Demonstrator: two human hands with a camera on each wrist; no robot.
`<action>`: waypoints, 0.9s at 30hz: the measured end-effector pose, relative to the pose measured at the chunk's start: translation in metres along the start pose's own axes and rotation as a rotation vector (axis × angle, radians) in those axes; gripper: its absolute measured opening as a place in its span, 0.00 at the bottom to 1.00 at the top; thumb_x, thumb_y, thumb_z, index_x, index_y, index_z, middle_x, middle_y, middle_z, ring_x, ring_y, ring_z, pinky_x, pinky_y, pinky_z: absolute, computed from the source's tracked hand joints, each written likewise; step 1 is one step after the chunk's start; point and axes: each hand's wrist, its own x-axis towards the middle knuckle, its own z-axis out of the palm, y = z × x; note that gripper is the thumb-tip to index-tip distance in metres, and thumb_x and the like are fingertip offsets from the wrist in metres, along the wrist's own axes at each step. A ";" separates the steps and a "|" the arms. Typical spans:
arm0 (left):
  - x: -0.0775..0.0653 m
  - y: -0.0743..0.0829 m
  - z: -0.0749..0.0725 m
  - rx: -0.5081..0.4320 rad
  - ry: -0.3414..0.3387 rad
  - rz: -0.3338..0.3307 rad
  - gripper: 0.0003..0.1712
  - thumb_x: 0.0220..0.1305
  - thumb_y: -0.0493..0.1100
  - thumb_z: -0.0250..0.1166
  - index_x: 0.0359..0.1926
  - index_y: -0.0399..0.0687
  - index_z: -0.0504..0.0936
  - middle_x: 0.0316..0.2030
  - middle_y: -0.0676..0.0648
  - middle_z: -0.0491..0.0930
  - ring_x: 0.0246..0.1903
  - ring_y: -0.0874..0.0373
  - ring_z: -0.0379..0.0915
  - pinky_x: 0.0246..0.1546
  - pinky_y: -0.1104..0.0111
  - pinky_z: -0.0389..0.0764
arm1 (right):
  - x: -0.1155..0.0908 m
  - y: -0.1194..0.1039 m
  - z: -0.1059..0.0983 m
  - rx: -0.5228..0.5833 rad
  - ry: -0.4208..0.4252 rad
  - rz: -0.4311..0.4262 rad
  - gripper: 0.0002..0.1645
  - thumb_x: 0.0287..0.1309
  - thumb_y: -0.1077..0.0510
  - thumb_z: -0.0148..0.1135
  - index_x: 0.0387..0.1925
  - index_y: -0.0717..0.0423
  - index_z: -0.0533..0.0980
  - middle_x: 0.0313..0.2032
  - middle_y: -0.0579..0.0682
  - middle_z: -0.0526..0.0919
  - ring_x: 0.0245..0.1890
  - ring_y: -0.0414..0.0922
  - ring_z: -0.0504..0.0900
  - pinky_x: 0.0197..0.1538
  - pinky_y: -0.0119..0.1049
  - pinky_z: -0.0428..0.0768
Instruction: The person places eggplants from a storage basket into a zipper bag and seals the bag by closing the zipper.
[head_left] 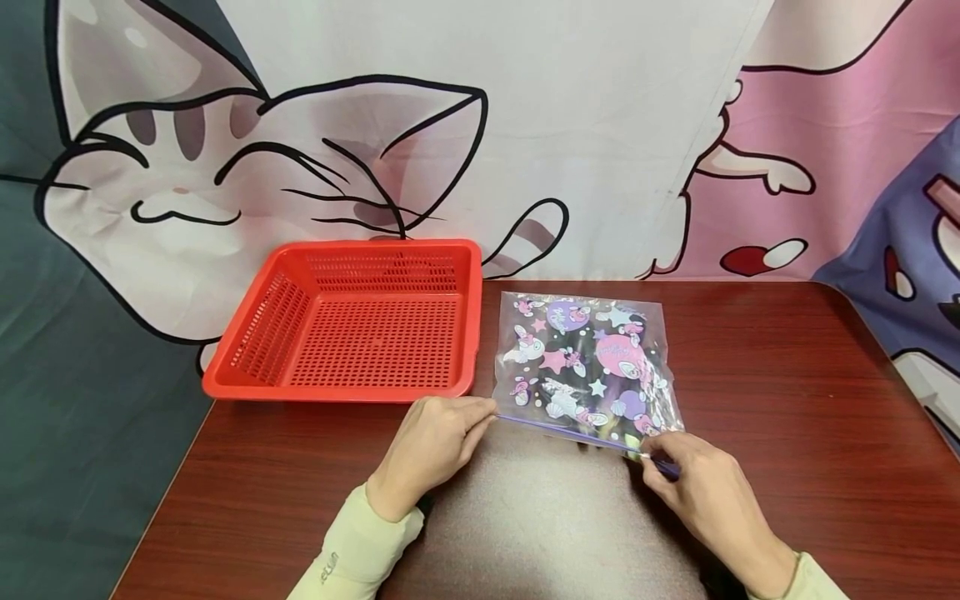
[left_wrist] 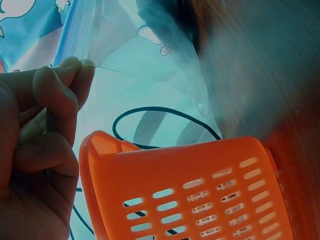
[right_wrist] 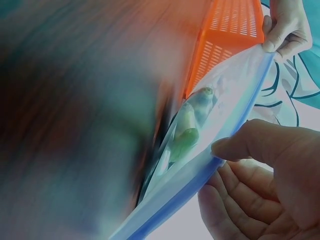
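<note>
A clear zip bag (head_left: 558, 362) printed with pink, purple and white figures hangs between the two hands, its purple zip strip (head_left: 562, 432) along the near edge. My left hand (head_left: 431, 446) pinches the strip's left end between thumb and fingertips. Farther right, my right hand (head_left: 708, 492) pinches the strip near its other end, thumb on one side and fingers on the other. In the right wrist view, pale green, rounded, elongated things (right_wrist: 185, 142) show inside the bag; their kind is unclear.
A red plastic basket (head_left: 375, 342) with slotted walls stands left of the bag, close to the left hand. Both rest at the far part of a reddish-brown wooden table (head_left: 810, 400). Behind the table hangs a cloth (head_left: 615, 125) printed with cartoon cats.
</note>
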 end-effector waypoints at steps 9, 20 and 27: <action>0.000 0.000 -0.001 0.003 -0.009 -0.008 0.03 0.60 0.34 0.69 0.34 0.46 0.85 0.29 0.56 0.85 0.23 0.67 0.77 0.23 0.70 0.77 | -0.001 0.002 -0.001 -0.004 -0.005 -0.008 0.13 0.36 0.63 0.73 0.27 0.48 0.81 0.27 0.40 0.81 0.25 0.36 0.78 0.27 0.37 0.76; 0.001 0.000 -0.002 0.004 -0.016 -0.020 0.04 0.60 0.34 0.69 0.34 0.47 0.85 0.29 0.56 0.84 0.23 0.67 0.77 0.23 0.69 0.77 | -0.004 0.005 -0.003 -0.013 -0.015 -0.004 0.13 0.35 0.63 0.73 0.27 0.46 0.81 0.26 0.39 0.80 0.25 0.36 0.78 0.27 0.38 0.76; 0.000 0.000 -0.002 0.016 -0.017 -0.021 0.04 0.61 0.35 0.68 0.33 0.48 0.85 0.28 0.56 0.84 0.22 0.67 0.75 0.22 0.69 0.76 | -0.004 0.007 -0.003 -0.010 -0.019 -0.004 0.12 0.35 0.63 0.72 0.26 0.47 0.80 0.26 0.39 0.80 0.24 0.37 0.78 0.27 0.39 0.76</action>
